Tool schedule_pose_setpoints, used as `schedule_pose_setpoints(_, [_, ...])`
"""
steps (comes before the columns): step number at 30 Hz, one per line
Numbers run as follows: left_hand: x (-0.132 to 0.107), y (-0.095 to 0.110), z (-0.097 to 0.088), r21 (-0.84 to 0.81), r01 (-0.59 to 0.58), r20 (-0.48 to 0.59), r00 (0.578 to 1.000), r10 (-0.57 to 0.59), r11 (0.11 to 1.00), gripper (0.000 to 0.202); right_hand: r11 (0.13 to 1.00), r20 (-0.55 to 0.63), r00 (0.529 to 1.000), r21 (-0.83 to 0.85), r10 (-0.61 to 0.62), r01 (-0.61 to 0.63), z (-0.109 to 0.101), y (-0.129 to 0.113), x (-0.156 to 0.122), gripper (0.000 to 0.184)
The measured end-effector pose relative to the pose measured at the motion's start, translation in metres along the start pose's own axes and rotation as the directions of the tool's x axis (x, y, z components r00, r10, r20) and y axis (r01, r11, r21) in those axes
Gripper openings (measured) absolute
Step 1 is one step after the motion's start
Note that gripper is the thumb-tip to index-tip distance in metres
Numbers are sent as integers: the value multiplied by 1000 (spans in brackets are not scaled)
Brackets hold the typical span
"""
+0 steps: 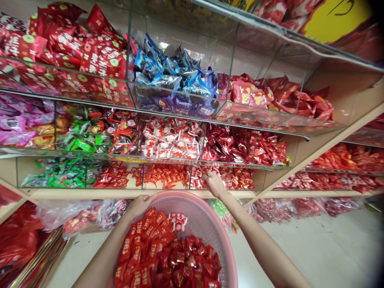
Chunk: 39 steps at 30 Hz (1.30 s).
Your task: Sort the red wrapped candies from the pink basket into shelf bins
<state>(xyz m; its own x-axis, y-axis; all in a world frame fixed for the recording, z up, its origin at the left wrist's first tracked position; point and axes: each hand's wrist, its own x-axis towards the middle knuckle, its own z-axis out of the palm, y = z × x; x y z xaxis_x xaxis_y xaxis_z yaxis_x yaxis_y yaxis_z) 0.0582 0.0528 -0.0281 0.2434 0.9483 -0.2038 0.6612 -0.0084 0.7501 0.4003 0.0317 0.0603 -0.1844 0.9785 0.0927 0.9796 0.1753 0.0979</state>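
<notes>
A round pink plastic basket [223,224] sits in front of me, holding orange-red wrapped candies [144,244], darker red wrapped candies [189,260] and a small cluster of red-and-white wrapped candies [178,221]. My left hand [140,206] grips the basket's rim at its far left side. Over the front of the lowest shelf, my right hand [215,184] is at a compartment of red-and-white candies [196,177]. Its fingers are curled down among the wrappers, and whatever they hold is hidden.
Glass dividers and fronts split the shelves into compartments. Large red packets [75,52], blue packets [177,76] and green-wrapped candies [81,136] fill some of them. A wooden shelf edge [99,194] runs behind the basket. Plastic bags of candy [114,212] lie below on the floor.
</notes>
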Motion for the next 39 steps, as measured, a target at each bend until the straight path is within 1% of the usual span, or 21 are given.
schedule_pose_setpoints(2, [0,0,0,-2,-2,0,1000,2,1000,52,998,-5,1000,56,10,-9,-4,-2,-7,22])
schedule_pose_setpoints(4, [1,-1,0,-3,-10,-3,1000,10,1000,51,989,-12,1000,149,13,-11,-7,-9,-14,20])
schedule_pose_setpoints(7, [2,-2,0,3,-24,-16,1000,24,1000,51,947,-28,999,321,-26,33,-1,-33,-27,19])
schedule_pose_setpoints(9, [2,-4,1,13,-26,-28,999,26,1000,52,911,-17,997,406,-72,73,13,-54,-37,20])
schedule_pose_setpoints(11, [3,-6,2,23,-25,-36,999,26,999,53,892,28,993,443,-112,89,33,-76,-47,21])
schedule_pose_setpoints(15, [5,-9,3,34,-31,-27,999,32,999,53,920,169,973,383,-155,80,77,-108,-63,20])
schedule_pose_setpoints(17, [5,-10,3,37,-38,-24,999,39,999,53,937,207,967,342,-150,72,91,-117,-66,23])
schedule_pose_setpoints(19, [6,-10,3,45,-44,-27,999,45,998,53,946,214,966,317,-146,72,98,-123,-66,25])
schedule_pose_setpoints(27, [6,-10,4,13,-44,-21,999,44,999,52,952,254,961,304,-113,31,93,-133,-58,28])
schedule_pose_setpoints(30, [4,-9,3,-9,-47,-13,999,47,999,50,952,236,965,304,-113,37,94,-134,-58,32])
schedule_pose_setpoints(32, [3,-8,2,-9,-49,-9,999,49,999,49,943,195,974,329,-119,49,89,-130,-56,29])
schedule_pose_setpoints(34, [3,-7,2,-11,-50,-6,999,50,999,49,924,139,983,377,-116,55,78,-121,-51,22])
schedule_pose_setpoints(35, [2,-7,2,-12,-47,-5,999,46,999,50,912,103,989,408,-106,55,69,-115,-47,23])
schedule_pose_setpoints(37, [2,-5,2,-10,-34,-5,999,34,999,52,882,18,998,468,-68,52,50,-98,-36,32])
schedule_pose_setpoints(39, [1,-4,2,0,-24,-10,1000,24,1000,53,865,-85,996,501,20,26,33,-79,-22,39])
